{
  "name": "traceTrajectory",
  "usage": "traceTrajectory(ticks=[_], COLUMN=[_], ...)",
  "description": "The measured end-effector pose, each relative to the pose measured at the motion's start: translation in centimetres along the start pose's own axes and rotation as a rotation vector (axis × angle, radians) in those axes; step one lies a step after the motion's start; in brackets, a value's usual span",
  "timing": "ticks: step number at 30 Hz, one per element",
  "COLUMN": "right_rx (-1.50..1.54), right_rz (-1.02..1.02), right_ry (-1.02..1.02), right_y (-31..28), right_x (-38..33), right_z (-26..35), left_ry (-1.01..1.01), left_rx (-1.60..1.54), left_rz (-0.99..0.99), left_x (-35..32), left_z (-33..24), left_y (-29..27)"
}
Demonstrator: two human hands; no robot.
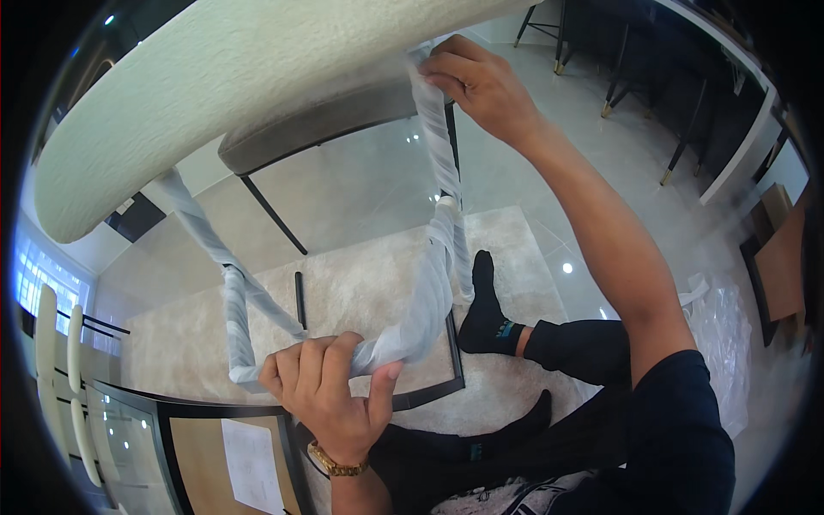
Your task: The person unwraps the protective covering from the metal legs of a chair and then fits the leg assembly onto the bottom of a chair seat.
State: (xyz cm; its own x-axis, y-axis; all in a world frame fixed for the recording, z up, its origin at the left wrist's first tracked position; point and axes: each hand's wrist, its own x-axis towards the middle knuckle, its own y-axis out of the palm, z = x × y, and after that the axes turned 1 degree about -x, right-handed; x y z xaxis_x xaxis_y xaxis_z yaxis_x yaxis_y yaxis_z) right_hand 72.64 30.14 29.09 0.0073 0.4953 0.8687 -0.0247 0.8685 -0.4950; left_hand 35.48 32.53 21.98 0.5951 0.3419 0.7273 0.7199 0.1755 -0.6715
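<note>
A chair-like piece with a cream padded, textured panel spans the upper left. Its metal legs are wound in whitish wrapping film, and the wrapped bars form a bent frame below the panel. My left hand is closed round the lower wrapped bar, thumb on the near side. Up at the top of the right-hand leg, just under the panel, my right hand pinches the wrapping between thumb and fingers. A second wrapped leg stands left of my left hand.
A grey padded bench with dark legs stands behind the frame. My socked foot rests on the pale rug. Crumpled clear plastic and cardboard lie right; dark stools stand beyond. A paper sheet lies lower left.
</note>
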Motion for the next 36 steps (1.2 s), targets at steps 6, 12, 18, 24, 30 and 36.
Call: traceTrajectory(ticks=[6,12,18,24,30,36], right_rx=[-0.115,-0.192,-0.195,0.164,0.001,-0.184], right_rz=[0.113,0.279,0.213,-0.002,-0.057,-0.066], right_ry=[-0.226,-0.17,-0.078,0.22,-0.116,-0.412], right_y=[-1.6,-1.9,0.1,0.7,0.1,-0.8], right_x=[1.4,1.4,-0.8,-5.2,-1.5,-0.7], right_z=[-1.3,-0.6,-0.1,1.4,-0.1,-2.0], left_ry=[-0.007,-0.014,-0.012,-0.001,-0.018,-0.019], left_rx=[-0.003,0.008,-0.022,-0.011,0.007,0.021], left_rz=[0.026,0.035,0.027,0.001,0.023,0.021], left_x=[-0.1,-0.4,-0.2,0.1,-0.5,-0.9], left_z=[-0.4,-0.4,-0.4,0.1,-0.4,-0.8], left_y=[-0.4,-0.6,-0.4,-0.1,-0.4,-0.3])
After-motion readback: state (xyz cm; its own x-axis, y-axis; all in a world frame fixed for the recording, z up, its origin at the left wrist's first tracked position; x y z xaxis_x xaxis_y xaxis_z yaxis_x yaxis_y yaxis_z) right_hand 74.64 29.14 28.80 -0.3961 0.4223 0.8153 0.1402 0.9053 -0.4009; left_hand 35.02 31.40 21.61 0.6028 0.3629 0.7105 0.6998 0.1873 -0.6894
